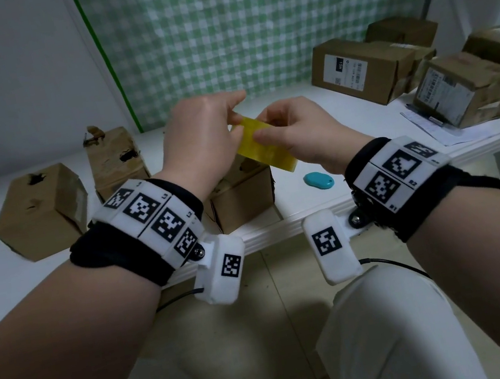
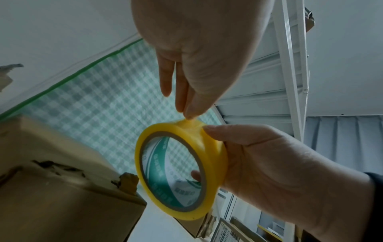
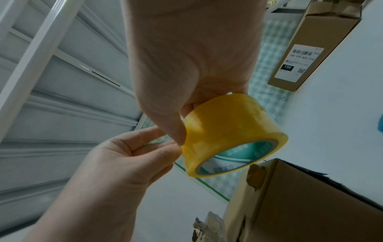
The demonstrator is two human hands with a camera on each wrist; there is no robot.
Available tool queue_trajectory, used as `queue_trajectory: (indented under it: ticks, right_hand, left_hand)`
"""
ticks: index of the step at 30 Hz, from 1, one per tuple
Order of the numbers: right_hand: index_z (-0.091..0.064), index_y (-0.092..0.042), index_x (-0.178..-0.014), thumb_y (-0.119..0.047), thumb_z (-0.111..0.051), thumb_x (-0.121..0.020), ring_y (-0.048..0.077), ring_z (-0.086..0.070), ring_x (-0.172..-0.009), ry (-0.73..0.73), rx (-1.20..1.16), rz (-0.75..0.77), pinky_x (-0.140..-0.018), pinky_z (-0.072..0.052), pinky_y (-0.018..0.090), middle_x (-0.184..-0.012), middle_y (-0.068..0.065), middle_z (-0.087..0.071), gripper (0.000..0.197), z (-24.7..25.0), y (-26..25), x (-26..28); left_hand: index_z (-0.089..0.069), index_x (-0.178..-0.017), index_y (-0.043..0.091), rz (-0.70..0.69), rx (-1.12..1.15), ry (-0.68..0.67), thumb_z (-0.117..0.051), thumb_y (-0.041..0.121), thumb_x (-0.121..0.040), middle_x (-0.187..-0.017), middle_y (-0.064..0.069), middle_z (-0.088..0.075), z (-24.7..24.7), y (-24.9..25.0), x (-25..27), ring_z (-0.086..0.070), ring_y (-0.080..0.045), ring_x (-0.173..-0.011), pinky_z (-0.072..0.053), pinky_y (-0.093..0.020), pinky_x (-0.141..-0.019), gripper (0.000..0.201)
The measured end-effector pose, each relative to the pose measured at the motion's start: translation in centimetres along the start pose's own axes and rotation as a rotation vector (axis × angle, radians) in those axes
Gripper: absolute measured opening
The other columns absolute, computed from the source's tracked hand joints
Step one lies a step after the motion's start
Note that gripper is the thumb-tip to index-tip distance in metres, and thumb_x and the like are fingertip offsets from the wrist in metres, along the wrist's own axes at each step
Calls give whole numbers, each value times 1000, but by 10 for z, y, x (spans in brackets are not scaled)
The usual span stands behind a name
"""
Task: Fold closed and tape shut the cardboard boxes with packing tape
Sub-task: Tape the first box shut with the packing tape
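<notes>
The right hand (image 1: 296, 135) holds the roll of yellow packing tape (image 1: 262, 144) in the air above the front edge of the desk (image 1: 326, 199), thumb on the outer wrap and at least one finger hooked through the core, as the left-wrist view shows. The left hand (image 1: 200, 138) works at the top of the roll, its fingertips (image 2: 189, 113) pressed together on the tape surface where a small wrinkled lift shows. My reading is that it is picking at the free end, not yet pulling a strip.

The risks sit in that pinch. If the nail catches only one corner of the end, the film may split lengthwise and peel off as a narrow sliver instead of the full width. If the lifted bit folds back, it will stick to itself or to the fingertips and have to be freed again. A hard tug while the right hand clamps the roll could twist the roll out of its grip.

Directly below stands the small cardboard box (image 1: 243, 197) near the front edge; its top is hidden behind the hands, so whether its flaps are folded shut I cannot tell. Taping over flaps that stand proud would leave a gap. A blue oval object (image 1: 318, 179) lies just beside it.
</notes>
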State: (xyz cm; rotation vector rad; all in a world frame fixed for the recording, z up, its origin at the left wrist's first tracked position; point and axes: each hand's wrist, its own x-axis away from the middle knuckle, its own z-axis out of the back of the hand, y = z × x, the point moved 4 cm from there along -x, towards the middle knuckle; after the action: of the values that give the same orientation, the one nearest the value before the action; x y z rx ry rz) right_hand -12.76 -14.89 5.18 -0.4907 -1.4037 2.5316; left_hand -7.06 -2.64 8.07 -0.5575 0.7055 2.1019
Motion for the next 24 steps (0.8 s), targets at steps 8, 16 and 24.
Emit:
queue_trajectory:
  ticks: [8,16,24]
  right_hand:
    - [-67,-10,-101,-19,-62,-88,16,-56,-82,-25,150,55,-65,-43,22,-90,4,-63,17,0,-5,1]
    - [-67,-12,-99,-21,-62,-88,15,-57,-82,-51,158,52,-65,-44,23,-90,3,-64,15,1,-7,2]
    - [-67,-12,-97,-23,-63,-87,15,-55,-80,-9,136,5,-63,-42,24,-85,1,-62,15,-1,-1,1]
  left_hand:
    - [-64,-92,21,5,69,-35,-64,8,-79,-75,8,-66,-2,-3,-5,-63,-11,-74,-54,-34,-73,18]
    - [-58,-83,21,54,228,-206,-64,3,-73,-69,10,-55,-5,-7,-11,-58,-13,-72,-49,-27,-64,22]
    - [-61,-77,22,120,413,-259,-61,-1,-76,-76,-5,-61,-9,-10,-6,-52,-10,-69,-48,-30,-66,23]
